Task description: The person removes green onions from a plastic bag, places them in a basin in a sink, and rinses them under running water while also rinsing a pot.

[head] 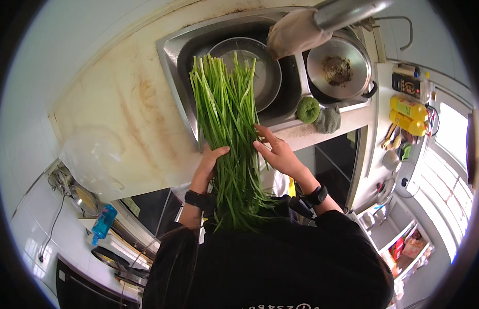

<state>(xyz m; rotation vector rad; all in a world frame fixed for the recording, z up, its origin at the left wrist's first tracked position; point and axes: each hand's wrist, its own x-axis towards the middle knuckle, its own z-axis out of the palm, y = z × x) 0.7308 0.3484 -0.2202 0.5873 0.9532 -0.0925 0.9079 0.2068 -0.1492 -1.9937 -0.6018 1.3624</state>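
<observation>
A thick bunch of long green garlic chives [233,127] lies across the sink's front edge. Its pale cut stems reach over the basin, while the leaf tips spread against my dark top. My left hand [214,160] grips the bunch from the left, thumb on top and the other fingers hidden beneath. On the right side, my right hand [280,152] is at the edge of the leaves with its fingers apart. Behind the stems, a round metal bowl [272,83] sits in the stainless steel sink [171,52]; the stems partly hide it.
A metal pot [316,67] with dark residue stands in the right basin. Above the sink hangs a cloth-wrapped pipe [297,33]. A green scouring pad [308,109] and grey cloth [328,120] rest on the front rim. Left, a clear plastic bag [92,158] lies on the counter [127,100].
</observation>
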